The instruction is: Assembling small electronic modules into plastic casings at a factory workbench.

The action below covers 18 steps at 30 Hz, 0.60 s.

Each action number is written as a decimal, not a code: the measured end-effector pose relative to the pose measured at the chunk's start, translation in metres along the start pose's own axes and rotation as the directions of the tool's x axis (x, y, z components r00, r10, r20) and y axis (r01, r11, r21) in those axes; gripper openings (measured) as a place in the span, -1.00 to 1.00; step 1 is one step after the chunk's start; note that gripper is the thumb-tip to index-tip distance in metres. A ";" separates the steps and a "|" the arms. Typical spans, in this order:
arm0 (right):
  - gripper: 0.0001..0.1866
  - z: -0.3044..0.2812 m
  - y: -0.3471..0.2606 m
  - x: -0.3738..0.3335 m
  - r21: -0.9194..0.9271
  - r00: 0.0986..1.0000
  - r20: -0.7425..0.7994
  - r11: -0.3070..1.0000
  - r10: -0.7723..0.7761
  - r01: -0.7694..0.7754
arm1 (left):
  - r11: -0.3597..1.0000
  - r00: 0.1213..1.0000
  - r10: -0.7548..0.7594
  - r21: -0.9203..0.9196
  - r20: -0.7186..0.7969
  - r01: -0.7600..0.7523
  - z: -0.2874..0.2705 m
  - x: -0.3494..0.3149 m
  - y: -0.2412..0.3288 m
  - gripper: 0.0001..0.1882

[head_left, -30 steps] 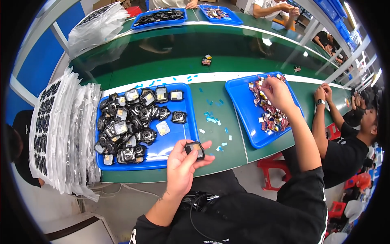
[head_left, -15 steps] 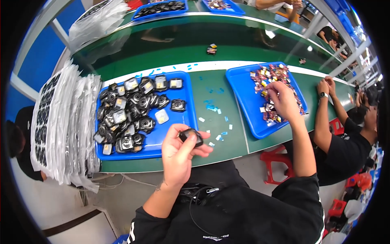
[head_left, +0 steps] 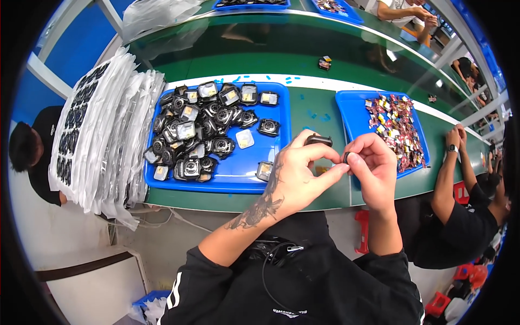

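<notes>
Over the table's near edge, my left hand (head_left: 303, 170) curls around a black watch case (head_left: 319, 140), whose side shows above the fingers. Close by, my right hand (head_left: 375, 170) pinches a small dark piece (head_left: 345, 157) between thumb and fingertips. The tips of my left thumb and finger meet it there, so both hands touch at that spot. Left of them, a blue tray (head_left: 280, 116) carries a heap of black watch cases (head_left: 208, 122), some with a pale square battery-like part inside. At the right, another blue tray (head_left: 352, 111) holds many small silver-and-red parts (head_left: 398, 127).
Stacked clear plastic trays in bags (head_left: 108, 135) stand at the left. Blue film scraps (head_left: 319, 116) lie on the green table between the trays. A few parts (head_left: 324, 63) sit on the green belt beyond. A co-worker's hands (head_left: 455, 135) are at the right.
My right hand has come from the right tray to my left hand, with a small dark piece in its fingertips. My left hand has moved up and turned over. The whole view has shifted.
</notes>
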State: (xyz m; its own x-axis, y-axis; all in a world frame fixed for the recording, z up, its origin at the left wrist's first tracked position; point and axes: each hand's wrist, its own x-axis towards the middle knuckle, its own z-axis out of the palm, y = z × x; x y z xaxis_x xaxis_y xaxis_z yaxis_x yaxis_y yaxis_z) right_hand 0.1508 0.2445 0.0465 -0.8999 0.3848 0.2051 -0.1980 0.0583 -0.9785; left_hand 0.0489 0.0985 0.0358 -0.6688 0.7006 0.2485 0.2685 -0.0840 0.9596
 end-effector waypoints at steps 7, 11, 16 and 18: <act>-0.88 0.007 0.009 -0.009 -0.145 1.000 0.000 0.989 0.005 -0.005 | 0.996 0.994 0.009 0.094 -0.106 0.001 0.002 -0.019 -0.020 -0.85; -0.87 0.001 0.010 -0.014 -0.388 0.990 0.035 0.911 -0.136 0.139 | 0.980 0.987 0.144 0.147 -0.066 -0.133 0.007 -0.020 -0.023 -0.90; -0.87 0.004 0.005 -0.009 -0.446 0.995 0.078 0.890 -0.060 0.089 | 0.948 0.970 0.229 0.247 -0.084 -0.202 0.004 -0.025 -0.020 -0.91; -0.86 0.010 0.008 -0.008 -0.423 0.997 0.068 0.903 -0.046 0.070 | 0.948 0.969 0.227 0.248 -0.097 -0.197 0.002 -0.026 -0.022 -0.91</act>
State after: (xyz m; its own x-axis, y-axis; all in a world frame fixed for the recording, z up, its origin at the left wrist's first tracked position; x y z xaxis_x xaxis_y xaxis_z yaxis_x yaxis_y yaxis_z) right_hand 0.1524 0.2326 0.0377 -0.9144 0.3180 0.2505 -0.0778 0.4692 -0.8796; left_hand 0.0622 0.0837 0.0082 -0.6548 0.5911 0.4711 0.5585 -0.0416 0.8285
